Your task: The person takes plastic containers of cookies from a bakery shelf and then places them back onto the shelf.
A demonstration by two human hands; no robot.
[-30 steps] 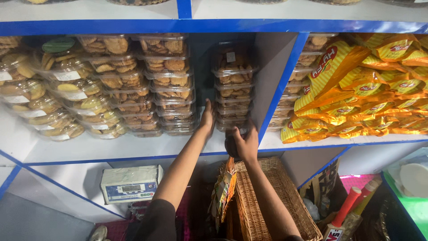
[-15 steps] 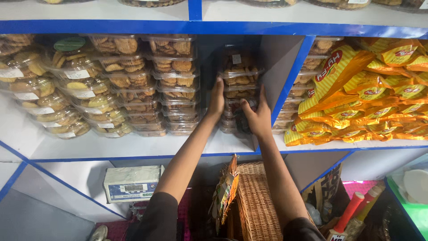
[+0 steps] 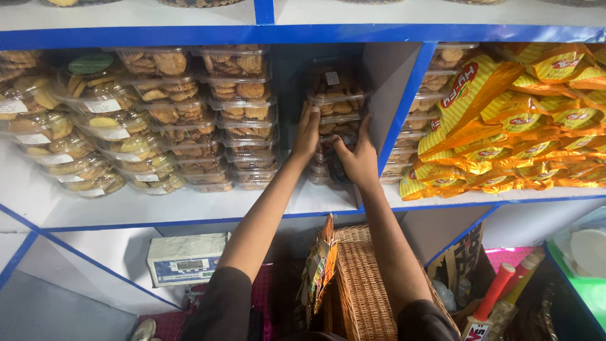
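Two hands, left hand (image 3: 307, 134) and right hand (image 3: 358, 158), are seen; one wicker basket (image 3: 363, 284) and one weighing scale (image 3: 187, 259) are counted below the shelf (image 3: 189, 208).
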